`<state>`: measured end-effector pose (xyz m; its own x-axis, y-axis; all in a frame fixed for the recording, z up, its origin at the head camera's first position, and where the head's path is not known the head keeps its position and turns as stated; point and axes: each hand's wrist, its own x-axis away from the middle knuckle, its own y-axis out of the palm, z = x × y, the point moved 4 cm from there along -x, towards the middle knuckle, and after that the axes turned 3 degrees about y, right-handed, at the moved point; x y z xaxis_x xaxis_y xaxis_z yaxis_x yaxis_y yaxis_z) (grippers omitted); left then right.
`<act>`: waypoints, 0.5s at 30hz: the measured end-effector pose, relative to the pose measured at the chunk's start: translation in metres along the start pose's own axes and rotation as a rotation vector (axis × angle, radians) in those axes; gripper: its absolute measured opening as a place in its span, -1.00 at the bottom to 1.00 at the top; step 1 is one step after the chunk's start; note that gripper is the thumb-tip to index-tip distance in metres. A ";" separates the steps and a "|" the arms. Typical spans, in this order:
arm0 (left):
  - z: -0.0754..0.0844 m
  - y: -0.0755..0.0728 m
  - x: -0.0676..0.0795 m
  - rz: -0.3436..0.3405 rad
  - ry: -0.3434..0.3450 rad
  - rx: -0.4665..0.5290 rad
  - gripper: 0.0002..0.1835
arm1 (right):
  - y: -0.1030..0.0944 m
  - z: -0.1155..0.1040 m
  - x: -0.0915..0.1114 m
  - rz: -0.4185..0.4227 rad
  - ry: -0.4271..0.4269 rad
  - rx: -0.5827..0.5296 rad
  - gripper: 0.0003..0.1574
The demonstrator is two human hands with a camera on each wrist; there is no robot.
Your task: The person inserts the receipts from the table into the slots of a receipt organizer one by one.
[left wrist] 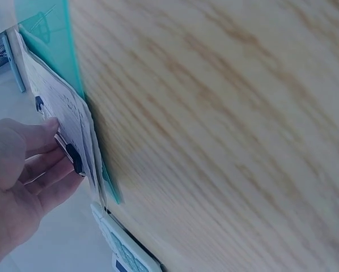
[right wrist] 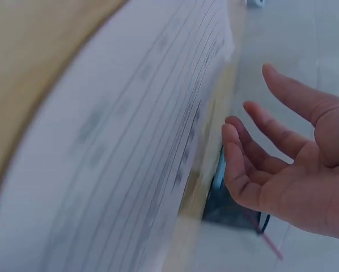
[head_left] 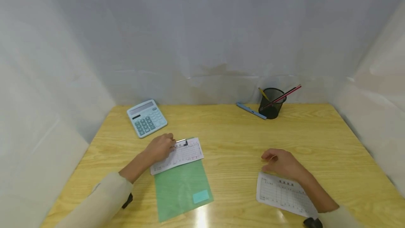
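My left hand [head_left: 161,147] is at the top edge of a stack of printed forms [head_left: 188,154], which lies on a translucent green folder [head_left: 180,185]. Its thumb and fingers pinch a black binder clip [left wrist: 73,157] with wire handles, fixed on that stack. A light-blue sticky note [head_left: 200,196] is near the folder's lower right corner. To the right, my right hand [head_left: 281,164] hovers over the upper edge of another printed form [head_left: 278,194]. The right wrist view shows that hand's fingers loosely bent, apart from the form and holding nothing.
A light-blue calculator [head_left: 147,118] lies at the back left of the wooden table [head_left: 234,178]. Toward the back right stands a black mesh pen cup [head_left: 271,110] with pencils, and a blue pen [head_left: 251,111] lies beside it. Pale sheeting [head_left: 215,38] encloses the back and sides.
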<state>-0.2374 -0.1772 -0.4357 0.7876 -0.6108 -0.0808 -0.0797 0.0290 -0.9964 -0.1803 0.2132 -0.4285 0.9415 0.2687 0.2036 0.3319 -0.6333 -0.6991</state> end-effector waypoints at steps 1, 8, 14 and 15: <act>0.000 0.000 0.000 0.002 0.002 0.001 -0.85 | -0.004 0.007 0.006 -0.001 0.016 0.010 -0.59; 0.000 0.000 0.001 0.011 0.013 0.002 -0.85 | -0.029 0.052 0.045 -0.013 0.053 0.097 -0.50; 0.000 0.000 -0.001 0.010 0.020 0.000 -0.85 | -0.038 0.076 0.064 -0.046 0.086 0.149 -0.21; 0.000 0.000 -0.001 0.012 0.020 0.000 -0.85 | -0.038 0.079 0.066 -0.048 0.095 0.151 -0.15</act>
<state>-0.2385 -0.1769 -0.4352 0.7746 -0.6258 -0.0919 -0.0887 0.0363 -0.9954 -0.1353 0.3120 -0.4426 0.9286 0.2213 0.2978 0.3704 -0.5033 -0.7807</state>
